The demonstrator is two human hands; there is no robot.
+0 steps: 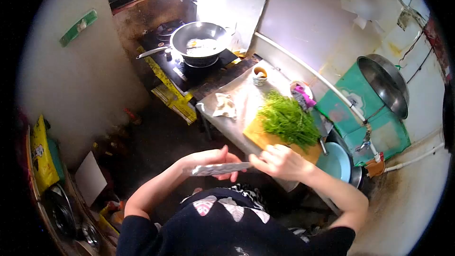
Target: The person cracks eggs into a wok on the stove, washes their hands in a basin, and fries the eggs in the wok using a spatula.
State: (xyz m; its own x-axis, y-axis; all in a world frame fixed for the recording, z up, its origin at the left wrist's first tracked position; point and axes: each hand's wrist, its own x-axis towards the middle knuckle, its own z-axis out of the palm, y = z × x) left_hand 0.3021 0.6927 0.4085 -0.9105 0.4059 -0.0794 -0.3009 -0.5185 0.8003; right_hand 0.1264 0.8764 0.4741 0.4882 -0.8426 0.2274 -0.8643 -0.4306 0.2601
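In the head view, my right hand (282, 163) is closed, pinching the right end of a long, thin, silvery thing with a crinkled look (215, 169); its exact kind I cannot make out. My left hand (225, 161) is behind that silvery thing, fingers apart and slightly curled, partly hidden by it. Both hands are in front of my body, by the table's near edge. Just beyond my right hand, a heap of feathery green herbs (289, 121) lies on a yellow cutting board (258, 135).
A wok (201, 28) with some food in it sits on the black stove (189, 76). The metal table (215, 109) bears a crumpled cloth (224, 105) and a cup (259, 76). At right are a light blue basin (337, 161), a tap (364, 144) and metal bowls (386, 85).
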